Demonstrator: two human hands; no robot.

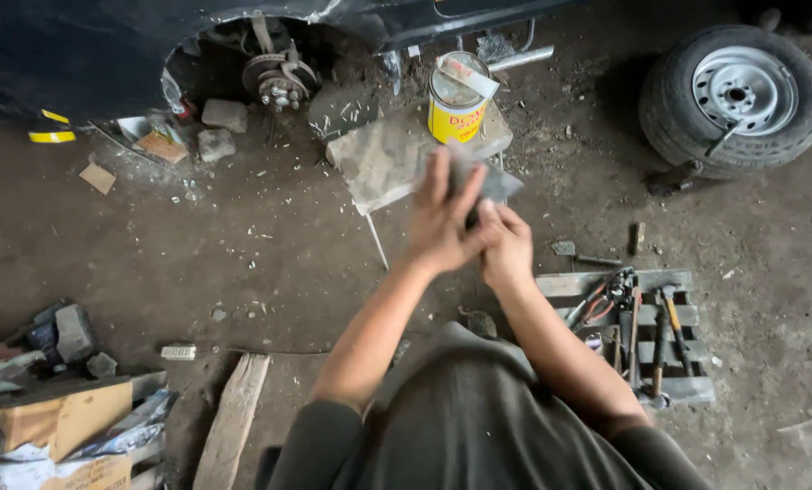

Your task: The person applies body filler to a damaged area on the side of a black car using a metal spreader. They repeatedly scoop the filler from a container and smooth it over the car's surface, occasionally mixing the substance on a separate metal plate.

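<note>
Here a small grey piece [495, 184], perhaps a folded sheet of abrasive paper or a rag, is worked between both hands just in front of the yellow tin [456, 98], which serves as the landmark. The left hand [440, 222] is spread flat and blurred, its fingers laid against the piece rather than closed around it. The right hand [506, 245] is curled beneath, and the lower edge of the piece appears to be pinched in it, though the blur makes this uncertain. The step is judged to go best when the piece is steadied firmly by the lower hand and even pressure is given by the flat one.

Far left of the tin, one cardboard box [52, 419] and one wooden plank [233, 419] are counted. Up and left of the tin, one bare wheel hub [279, 80] is seen. Under the tin lies one stone slab [388, 159]. Down and right of it, one pallet [687, 388] carries several hand tools, among them one pair of red-handled pliers [596, 307]. Far right, one wheel [734, 95] lies on the floor.
</note>
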